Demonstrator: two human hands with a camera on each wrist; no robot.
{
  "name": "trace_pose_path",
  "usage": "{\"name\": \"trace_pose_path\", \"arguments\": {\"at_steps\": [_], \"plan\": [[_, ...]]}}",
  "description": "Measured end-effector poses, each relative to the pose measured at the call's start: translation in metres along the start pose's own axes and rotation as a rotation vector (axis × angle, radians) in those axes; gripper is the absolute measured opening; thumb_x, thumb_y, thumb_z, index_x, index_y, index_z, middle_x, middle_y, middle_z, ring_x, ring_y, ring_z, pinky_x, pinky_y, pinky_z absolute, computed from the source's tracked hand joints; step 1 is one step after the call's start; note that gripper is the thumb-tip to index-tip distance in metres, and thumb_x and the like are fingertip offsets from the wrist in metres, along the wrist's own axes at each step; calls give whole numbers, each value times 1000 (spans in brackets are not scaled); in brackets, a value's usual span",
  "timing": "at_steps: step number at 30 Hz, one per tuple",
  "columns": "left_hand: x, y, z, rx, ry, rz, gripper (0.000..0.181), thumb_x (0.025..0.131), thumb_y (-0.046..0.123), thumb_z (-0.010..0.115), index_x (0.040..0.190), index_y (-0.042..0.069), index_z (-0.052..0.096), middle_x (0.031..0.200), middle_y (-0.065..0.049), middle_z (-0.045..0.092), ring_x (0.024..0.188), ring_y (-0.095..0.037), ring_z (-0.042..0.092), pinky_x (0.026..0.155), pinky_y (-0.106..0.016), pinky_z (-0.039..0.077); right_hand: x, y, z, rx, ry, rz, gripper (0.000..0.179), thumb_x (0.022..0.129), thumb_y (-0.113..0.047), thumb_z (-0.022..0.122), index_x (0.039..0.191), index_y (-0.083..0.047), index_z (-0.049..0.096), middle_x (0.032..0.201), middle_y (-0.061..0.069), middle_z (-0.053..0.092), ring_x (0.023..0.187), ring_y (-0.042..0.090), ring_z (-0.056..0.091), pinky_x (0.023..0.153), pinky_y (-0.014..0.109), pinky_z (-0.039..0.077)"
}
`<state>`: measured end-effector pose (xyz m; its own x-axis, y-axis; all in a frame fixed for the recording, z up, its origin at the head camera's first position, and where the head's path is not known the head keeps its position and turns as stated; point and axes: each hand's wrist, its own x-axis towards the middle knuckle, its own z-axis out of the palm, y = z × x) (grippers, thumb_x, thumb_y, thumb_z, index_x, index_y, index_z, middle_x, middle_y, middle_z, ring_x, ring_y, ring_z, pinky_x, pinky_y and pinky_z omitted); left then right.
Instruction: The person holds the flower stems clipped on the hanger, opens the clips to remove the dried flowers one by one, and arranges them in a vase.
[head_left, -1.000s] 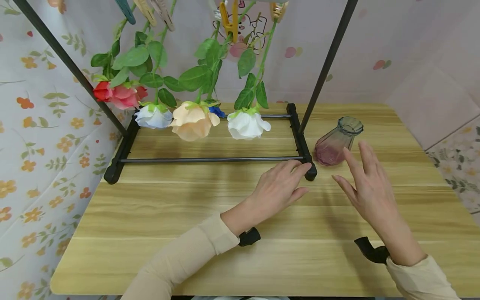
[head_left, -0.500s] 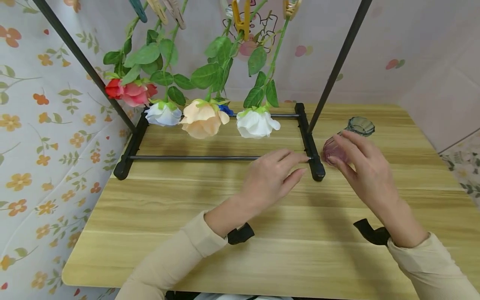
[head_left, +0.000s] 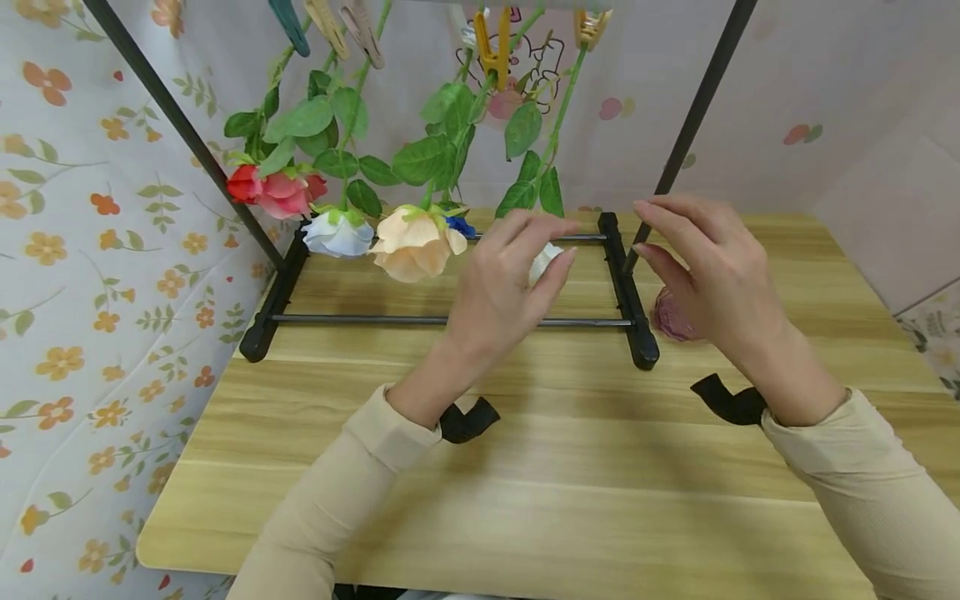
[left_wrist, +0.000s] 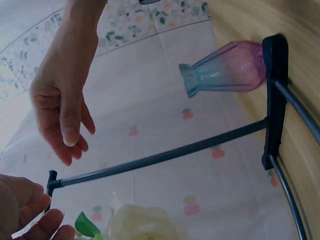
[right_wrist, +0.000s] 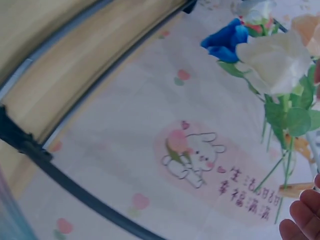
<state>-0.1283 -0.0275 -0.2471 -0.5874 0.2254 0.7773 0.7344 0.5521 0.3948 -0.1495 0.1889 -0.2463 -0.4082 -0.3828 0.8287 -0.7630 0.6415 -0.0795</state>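
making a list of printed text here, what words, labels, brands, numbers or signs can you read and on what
"生活甜甜", on the wall cloth beside the rabbit drawing; the last two characters are blurred, so that part is a likely reading.
"幸福满满", just below it on the same cloth; slightly blurred.
No lettering can be made out on the vase or clothespins.

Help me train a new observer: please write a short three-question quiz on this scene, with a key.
1. Which rose does the left hand partly hide in the head view? A) red B) white C) pale blue
2. True or false: the peach rose hangs with its bloom facing down.
3. Fill in: the vase shades from blue at its neck to ____ at its base.

Key: 1. B, the white rose. 2. True. 3. Pink.
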Motion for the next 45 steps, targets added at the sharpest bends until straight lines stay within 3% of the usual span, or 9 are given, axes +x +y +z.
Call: {"name": "trace_pose_path", "arguments": {"at_steps": [5,10,14,21,28,34,37,41,45], "plan": [[17,-10,0,-23,8,-103,30,94,14,64,121,0,64,118,-16,63,101,-25,61,83,-30,49,27,-1,3,0,5,-41,35,82,7,71,116,-1,69,111,22,68,99,38,61,87,30,47],[29,-18,2,-21,-35,-238,39,96,14,61,132,0,56,131,-17,55,118,-26,53,96,-32,45,48,-1,6,1,-11,-67,30,87,3,68,116,-1,69,111,21,68,101,38,60,82,44,48],[34,-24,4,-16,-55,-300,42,96,12,60,136,0,51,135,-16,53,125,-26,51,102,-32,44,60,-1,9,-2,-19,-87,27,89,0,67,116,0,68,111,21,68,102,38,60,84,48,49],[35,-31,7,45,-83,-368,45,96,16,61,136,1,48,131,-16,54,120,-27,55,98,-34,47,76,2,11,-25,-51,-113,28,92,-2,63,120,1,66,115,21,67,104,37,60,84,47,50],[35,-35,15,137,-125,-470,51,95,27,62,140,10,46,131,-9,57,113,-25,59,88,-37,50,90,10,12,-87,-98,-130,28,97,-6,58,122,4,64,116,25,65,105,40,59,84,50,51],[37,-38,22,141,-124,-488,50,95,25,61,139,10,46,126,-9,60,107,-24,62,83,-36,51,97,15,17,-97,-86,-141,26,97,-7,58,120,5,65,114,27,65,107,42,59,86,51,52],[37,-40,25,96,-114,-476,46,95,19,60,138,7,46,124,-12,61,97,-24,63,77,-35,51,102,17,19,-89,-81,-144,26,97,-7,58,119,5,65,114,27,65,108,43,59,87,51,51],[35,-41,25,27,-94,-456,43,96,13,58,137,5,46,125,-14,59,97,-24,63,73,-35,50,110,17,19,-98,-106,-149,27,98,-8,55,120,5,64,117,27,64,109,43,58,91,52,50],[32,-40,21,22,-79,-425,45,97,12,58,139,6,45,123,-14,60,104,-25,63,70,-35,51,122,16,21,-188,-93,-241,25,99,-4,53,121,1,63,113,25,63,101,40,57,84,48,52]]}}
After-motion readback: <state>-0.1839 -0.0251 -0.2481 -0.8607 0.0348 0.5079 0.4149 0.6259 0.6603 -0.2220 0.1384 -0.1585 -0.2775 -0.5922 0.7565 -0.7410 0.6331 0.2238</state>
